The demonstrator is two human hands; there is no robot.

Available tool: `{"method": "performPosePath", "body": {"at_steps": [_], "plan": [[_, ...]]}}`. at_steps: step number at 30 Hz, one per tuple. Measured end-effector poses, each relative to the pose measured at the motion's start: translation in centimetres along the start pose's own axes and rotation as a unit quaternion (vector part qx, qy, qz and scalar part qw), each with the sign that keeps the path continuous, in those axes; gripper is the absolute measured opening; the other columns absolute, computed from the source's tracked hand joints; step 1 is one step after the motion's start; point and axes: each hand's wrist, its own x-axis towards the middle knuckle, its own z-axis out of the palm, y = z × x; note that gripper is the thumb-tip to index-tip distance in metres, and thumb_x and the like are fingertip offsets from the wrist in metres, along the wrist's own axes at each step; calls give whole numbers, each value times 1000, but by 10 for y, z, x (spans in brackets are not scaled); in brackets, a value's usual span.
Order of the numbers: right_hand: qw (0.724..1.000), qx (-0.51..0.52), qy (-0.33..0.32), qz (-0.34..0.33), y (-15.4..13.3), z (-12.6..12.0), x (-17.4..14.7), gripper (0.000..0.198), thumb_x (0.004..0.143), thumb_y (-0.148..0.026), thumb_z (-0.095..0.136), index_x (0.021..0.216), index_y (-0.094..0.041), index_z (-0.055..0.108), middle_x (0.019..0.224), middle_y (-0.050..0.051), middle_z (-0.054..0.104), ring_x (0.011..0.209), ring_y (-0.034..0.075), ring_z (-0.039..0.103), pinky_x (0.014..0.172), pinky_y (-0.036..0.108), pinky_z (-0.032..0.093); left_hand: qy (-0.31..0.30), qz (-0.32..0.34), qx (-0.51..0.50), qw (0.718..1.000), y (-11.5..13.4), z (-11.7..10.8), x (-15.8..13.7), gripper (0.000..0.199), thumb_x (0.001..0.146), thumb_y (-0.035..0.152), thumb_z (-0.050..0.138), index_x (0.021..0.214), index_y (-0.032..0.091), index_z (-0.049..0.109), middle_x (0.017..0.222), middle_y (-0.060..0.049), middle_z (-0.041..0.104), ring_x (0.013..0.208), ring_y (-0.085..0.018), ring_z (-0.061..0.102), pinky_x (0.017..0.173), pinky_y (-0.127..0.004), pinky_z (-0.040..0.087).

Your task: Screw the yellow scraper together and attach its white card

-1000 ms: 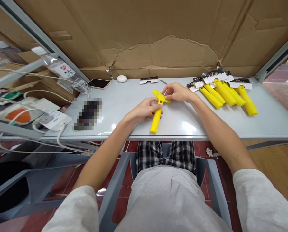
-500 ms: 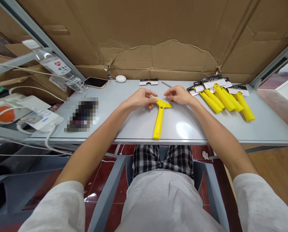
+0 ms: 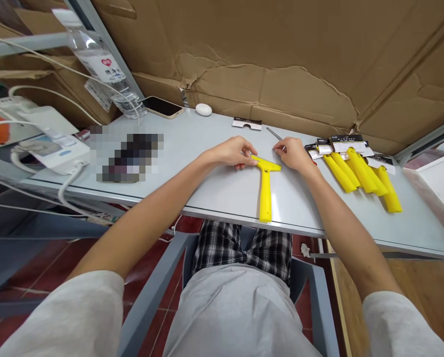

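A yellow T-shaped scraper [image 3: 265,193] lies near the front edge of the table, its handle pointing at me. My left hand [image 3: 234,151] has thumb and fingers closed at the left end of the scraper's head. To the right of that head, my right hand [image 3: 292,152] is curled with its fingertips together, apart from the scraper. Whether anything small is between those fingertips I cannot make out. Just behind the right hand lies a thin grey rod [image 3: 273,132], its near end close to the knuckles.
Several yellow scrapers [image 3: 363,171] with black-and-white cards lie at the right. A loose card [image 3: 247,123], a white oval object [image 3: 203,109] and a phone [image 3: 163,106] lie along the back. A water bottle [image 3: 108,69] and white cables stand at the left, beside a blurred-out item [image 3: 132,156].
The view has turned, so the table appears tilted. My right fingertips have drawn in closer together. My left hand stays at the scraper's head.
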Motion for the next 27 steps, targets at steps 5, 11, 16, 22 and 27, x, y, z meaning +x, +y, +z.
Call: {"method": "performPosePath", "body": {"at_steps": [5,11,16,22,27], "plan": [[1000,23,7,-9,2,-4,-2,43,104,-32,64,128,-10,93,128,16,85,106,17,69,126,34,60,18,-8,-6,1000,1,3,0,35,95,23,105,124,13,90,91,-8,83,55,-16,70,63,-37,59],[994,100,-29,-19,10,-11,-7,37,105,-34,69,125,-13,92,124,11,86,98,12,68,108,27,58,39,-29,-20,999,4,7,0,25,101,16,98,123,12,87,85,-4,81,52,-15,69,59,-34,57],[977,185,-91,-58,15,-17,-12,40,101,-47,80,121,-14,92,126,11,86,105,12,72,101,24,59,35,-43,-34,998,5,5,0,28,100,11,99,125,10,87,79,-4,80,52,-15,67,63,-35,57],[972,182,-115,-94,13,-18,-13,42,98,-54,86,113,-16,93,131,11,85,114,15,75,107,27,63,38,-52,-43,997,8,5,-2,30,98,12,102,124,11,86,77,-3,80,53,-15,68,61,-34,56],[970,190,-110,-103,19,-13,-9,43,95,-52,88,114,-14,94,129,11,86,111,14,73,100,24,60,32,-61,-30,997,12,6,-3,29,102,10,99,127,9,84,75,-1,78,52,-13,68,61,-31,54]]}}
